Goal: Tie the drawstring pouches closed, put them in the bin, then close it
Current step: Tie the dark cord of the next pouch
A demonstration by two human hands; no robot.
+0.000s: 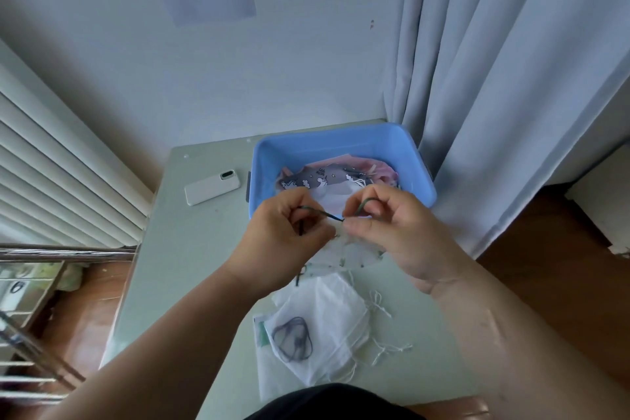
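A pale patterned drawstring pouch (347,254) lies on the table just under my hands. Its dark green drawstring (329,215) stretches between them. My left hand (289,235) pinches one end of the cord, and my right hand (385,225) holds a loop of the same cord. Behind my hands stands an open blue bin (341,140) with several pouches inside, among them a grey unicorn-print pouch (317,179) and a pink pouch (381,169). Nearer to me lies a stack of white pouches (327,317), one with a dark cord coiled inside.
A white phone (211,187) lies face down left of the bin. A grey curtain (494,78) hangs at the right, against the bin's far corner. A white radiator and a metal rack stand left of the table (177,266). I see no bin lid.
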